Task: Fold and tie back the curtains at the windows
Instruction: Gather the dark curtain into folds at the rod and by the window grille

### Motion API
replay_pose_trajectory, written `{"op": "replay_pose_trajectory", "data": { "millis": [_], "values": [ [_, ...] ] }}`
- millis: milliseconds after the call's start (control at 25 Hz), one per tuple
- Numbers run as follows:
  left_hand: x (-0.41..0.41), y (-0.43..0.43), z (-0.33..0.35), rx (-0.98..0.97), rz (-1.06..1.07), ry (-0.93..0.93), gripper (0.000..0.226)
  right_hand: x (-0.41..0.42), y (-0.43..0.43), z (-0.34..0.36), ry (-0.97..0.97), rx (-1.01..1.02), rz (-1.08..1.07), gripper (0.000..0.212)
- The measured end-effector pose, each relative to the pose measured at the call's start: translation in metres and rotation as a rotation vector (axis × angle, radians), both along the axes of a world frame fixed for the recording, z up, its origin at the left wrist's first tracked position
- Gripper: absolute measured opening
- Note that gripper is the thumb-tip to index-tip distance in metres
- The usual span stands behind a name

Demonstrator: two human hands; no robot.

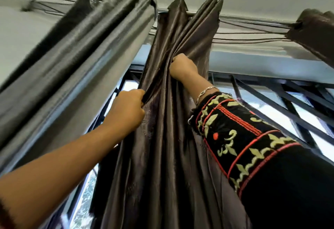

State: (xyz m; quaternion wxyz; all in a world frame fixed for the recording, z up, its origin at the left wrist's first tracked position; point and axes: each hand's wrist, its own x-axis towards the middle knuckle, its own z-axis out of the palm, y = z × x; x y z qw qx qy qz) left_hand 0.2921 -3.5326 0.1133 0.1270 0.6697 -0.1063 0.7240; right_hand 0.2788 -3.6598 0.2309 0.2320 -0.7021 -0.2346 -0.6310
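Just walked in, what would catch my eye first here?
Two hands dominate: the left hand grips an edge of the dark brown curtain in the middle, and the right hand grips its folds higher up. The black embroidered sleeve fills the lower right, and a grey curtain hangs at left.

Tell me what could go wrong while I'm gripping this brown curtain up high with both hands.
1. The left hand and right hand both grip the brown curtain just below the rod; a hard tug might strain its hanging points.
2. Loose cords run along the rod, so sliding pleats could snag on them.
3. The bracelet on the right wrist may catch the shiny fabric.
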Motion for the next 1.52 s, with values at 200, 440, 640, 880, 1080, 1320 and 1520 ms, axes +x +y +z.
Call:
{"op": "replay_pose_trajectory", "data": {
  "millis": [200, 440, 640, 880, 1080, 1320, 1520],
  "values": [
    [-0.008, 0.01, -0.001, -0.02, -0.056, -0.038, 0.013, 0.007, -0.016, -0.012, -0.003, 0.039, -0.104, 0.035],
    [-0.006, -0.044, -0.002, 0.018, -0.174, -0.003, 0.018, 0.009, -0.08, -0.038, 0.024, 0.121, -0.184, 0.038],
    [-0.009, -0.156, 0.009, 0.154, -0.219, 0.074, 0.024, 0.005, -0.142, -0.057, 0.106, 0.168, -0.19, 0.032],
    [-0.05, -0.261, 0.029, 0.23, -0.293, 0.034, 0.023, -0.008, -0.234, -0.069, 0.183, 0.214, -0.253, 0.037],
    [-0.03, -0.23, -0.005, 0.05, -0.271, 0.066, 0.016, -0.006, -0.248, -0.097, 0.251, 0.135, -0.32, 0.024],
    [-0.022, -0.188, -0.067, -0.223, -0.331, 0.055, 0.045, 0.01, -0.244, -0.159, 0.358, 0.067, -0.23, 0.027],
    [-0.041, -0.186, -0.129, -0.289, -0.367, 0.033, 0.049, 0.014, -0.247, -0.212, 0.398, 0.074, -0.126, 0.019]
  ]
}}
